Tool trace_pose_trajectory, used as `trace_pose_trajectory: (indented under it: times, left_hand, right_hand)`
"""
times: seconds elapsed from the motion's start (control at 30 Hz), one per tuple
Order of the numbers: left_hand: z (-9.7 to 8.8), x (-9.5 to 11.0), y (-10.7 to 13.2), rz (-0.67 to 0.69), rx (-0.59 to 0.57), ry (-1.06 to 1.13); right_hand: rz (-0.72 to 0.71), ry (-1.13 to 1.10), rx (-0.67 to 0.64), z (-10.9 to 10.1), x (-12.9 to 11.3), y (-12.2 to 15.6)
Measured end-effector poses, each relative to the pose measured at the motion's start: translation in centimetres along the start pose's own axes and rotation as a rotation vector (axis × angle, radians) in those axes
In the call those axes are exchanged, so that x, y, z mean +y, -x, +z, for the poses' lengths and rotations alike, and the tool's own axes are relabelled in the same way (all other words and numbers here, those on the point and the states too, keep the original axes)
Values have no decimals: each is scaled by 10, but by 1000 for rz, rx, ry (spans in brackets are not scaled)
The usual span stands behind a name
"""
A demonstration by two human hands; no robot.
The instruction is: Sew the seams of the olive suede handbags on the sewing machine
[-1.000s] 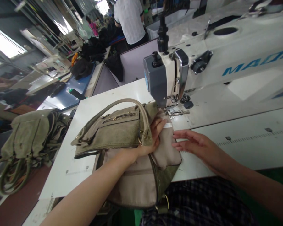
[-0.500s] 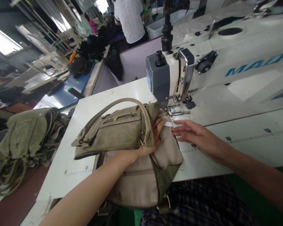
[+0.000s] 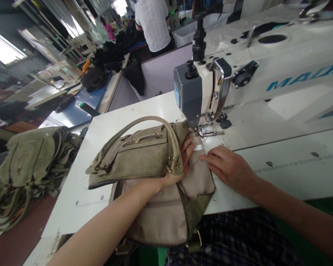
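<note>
An olive-green handbag (image 3: 144,159) lies on the sewing machine table, its toothed zipper undone and its beige lining (image 3: 195,173) spread out toward me. My left hand (image 3: 180,162) reaches past the base of the bag's looped handle (image 3: 144,120). Its fingers grip the lining close to the presser foot (image 3: 209,133), partly hidden by the bag. At the lining's right edge, my right hand (image 3: 230,166) has its fingers curled in, pinching the cloth. A small white label (image 3: 199,147) shows on the lining between both hands, just below the foot.
The sewing machine head (image 3: 202,92) rises directly behind the hands. More olive bags (image 3: 22,159) are piled on the left. A dark thread cone (image 3: 88,109) is by the table's far left corner. Another person in a white shirt (image 3: 152,26) stands farther back.
My right hand has gone from stretched fingers beside the label to curled fingers on the lining's edge, slightly lower. The bag and my left hand have barely shifted.
</note>
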State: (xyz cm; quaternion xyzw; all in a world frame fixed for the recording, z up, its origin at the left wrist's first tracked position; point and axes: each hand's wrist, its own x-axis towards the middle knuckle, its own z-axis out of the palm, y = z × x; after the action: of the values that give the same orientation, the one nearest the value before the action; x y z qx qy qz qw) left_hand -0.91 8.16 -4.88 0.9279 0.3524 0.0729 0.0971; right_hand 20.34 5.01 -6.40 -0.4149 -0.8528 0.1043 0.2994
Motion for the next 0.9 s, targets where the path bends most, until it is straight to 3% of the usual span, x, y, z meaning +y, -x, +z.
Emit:
trace_pose_trajectory:
  times: [0.2,0.43,0.67,0.9]
  left_hand:
    - [-5,0,1,34,6,22]
    - [6,-11,0,169,101,14]
    - [14,-17,2,135,17,5]
    - [11,-19,4,166,21,66]
  right_hand:
    - [-231,53,17,4,2,-2]
    - [-213,62,34,8,-6,-2]
    - [-213,84,20,10,-4,8]
    - [-249,129,6,12,1,15]
